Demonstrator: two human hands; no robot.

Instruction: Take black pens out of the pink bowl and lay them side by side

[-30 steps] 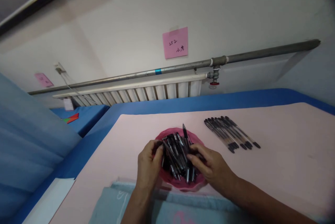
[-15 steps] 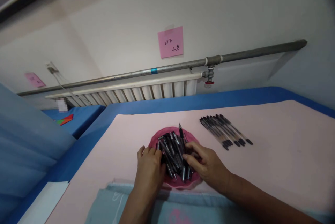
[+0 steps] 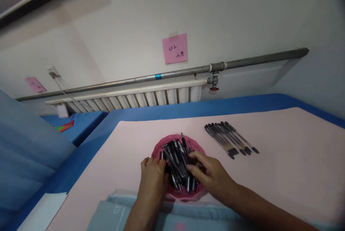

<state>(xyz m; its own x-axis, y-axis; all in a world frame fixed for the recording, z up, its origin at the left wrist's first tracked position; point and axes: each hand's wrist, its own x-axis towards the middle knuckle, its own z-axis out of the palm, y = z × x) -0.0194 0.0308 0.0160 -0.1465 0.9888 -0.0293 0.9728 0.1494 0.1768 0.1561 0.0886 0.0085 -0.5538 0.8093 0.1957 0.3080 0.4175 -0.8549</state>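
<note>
A round pink basket (image 3: 158,145) with a scalloped rim holds a jumble of black-and-clear pens (image 3: 175,166). My left hand (image 3: 153,175) is closed over the basket's left rim, its fingertips partly hidden beside the pens. At the right side of the pile, my right hand (image 3: 211,175) has its thumb and forefinger bent round a pen (image 3: 183,140) whose tip points up and away. The lower part of that pen is lost among the others. To the right of the basket, several capped pens (image 3: 229,139) lie side by side in a slanted row on the pink sheet.
The pink sheet (image 3: 283,159) covers a blue table (image 3: 194,109). Folded light-blue cloth (image 3: 107,213) lies at the near edge, white paper (image 3: 43,209) at the left. Behind stand a radiator (image 3: 140,99) and pipe (image 3: 185,71); a blue curtain (image 3: 27,159) hangs left.
The camera view has tilted slightly, so the scene sits a little lower. Both hands stay at the basket, and the upward-pointing pen leans slightly more to the left.
</note>
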